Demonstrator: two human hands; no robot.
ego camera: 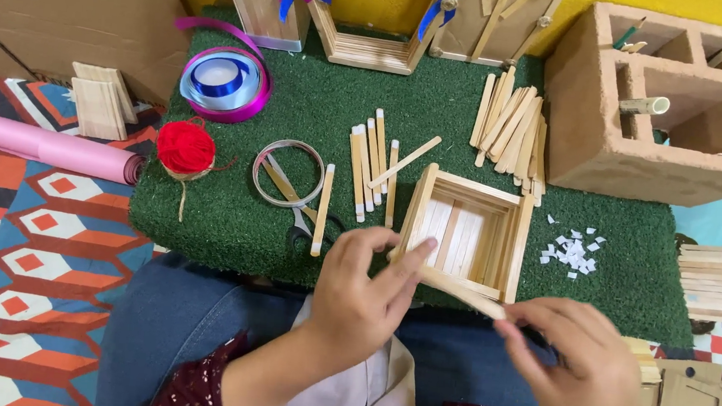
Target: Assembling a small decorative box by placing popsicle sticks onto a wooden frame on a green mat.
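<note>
1. The left hand [364,292] and the right hand [578,357] pinch one flat wooden stick [458,291] between them, each closed on an end.
2. The stick lies along the near rim of the square stick box [466,230] on the green mat [299,119]. It looks like a wall-building step; next the stick needs lining up straight.
3. Farther off lie loose sticks [371,162], scissors [295,206] and red yarn [185,147].
</note>
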